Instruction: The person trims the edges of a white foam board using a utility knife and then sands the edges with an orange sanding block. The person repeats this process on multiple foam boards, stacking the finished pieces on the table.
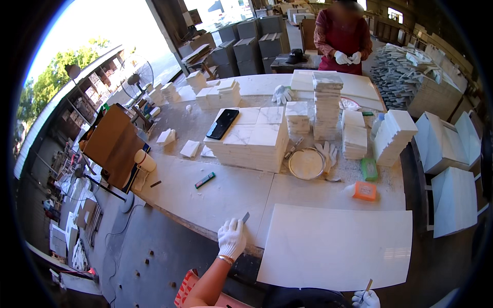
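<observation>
My left hand, in a white knit glove, is closed around a small grey flat blade, perhaps a scraper, at the table's front edge. Its tip points up and away over the pale tabletop. At the lower edge of the picture my right hand, also gloved, grips a thin brownish stick-like tool; its lower part is hidden in the fingers. Between the two hands lies a large glossy white slab, close to my body. The right hand is beside the slab's near edge.
Stacked white marble tiles carry a black phone. A round tin, spare glove, orange block, green block and green-labelled stick lie around. Across the table stands a co-worker.
</observation>
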A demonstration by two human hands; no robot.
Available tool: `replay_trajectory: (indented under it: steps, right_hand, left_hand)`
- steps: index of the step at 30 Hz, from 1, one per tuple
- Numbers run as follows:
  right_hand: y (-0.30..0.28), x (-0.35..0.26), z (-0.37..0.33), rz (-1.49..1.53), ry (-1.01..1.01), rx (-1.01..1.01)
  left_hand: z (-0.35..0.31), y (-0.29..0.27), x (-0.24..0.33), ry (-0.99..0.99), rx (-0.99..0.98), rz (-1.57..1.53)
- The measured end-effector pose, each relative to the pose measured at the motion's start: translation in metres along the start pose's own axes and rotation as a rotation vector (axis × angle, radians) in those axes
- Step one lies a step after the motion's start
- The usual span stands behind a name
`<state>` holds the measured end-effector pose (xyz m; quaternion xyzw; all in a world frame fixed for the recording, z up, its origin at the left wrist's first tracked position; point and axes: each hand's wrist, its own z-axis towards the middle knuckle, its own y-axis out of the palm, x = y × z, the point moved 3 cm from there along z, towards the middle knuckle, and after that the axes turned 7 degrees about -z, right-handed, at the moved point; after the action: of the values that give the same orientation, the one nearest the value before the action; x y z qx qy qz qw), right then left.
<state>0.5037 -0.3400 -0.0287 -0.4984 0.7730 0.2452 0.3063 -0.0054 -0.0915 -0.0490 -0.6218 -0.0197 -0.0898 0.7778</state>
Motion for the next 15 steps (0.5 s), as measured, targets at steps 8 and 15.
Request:
replay_trajectory:
  steps: [8,15]
  right_hand:
    - [0.016,-0.057,-0.007,-0.259,-0.139,0.014]
    - [0.049,-0.077,0.022,-0.309,-0.210,-0.017]
  left_hand:
    - [-0.020,-0.010,-0.007,-0.039,-0.130,0.098]
    - [-0.009,-0.005,-0.011,-0.027,-0.195,0.069]
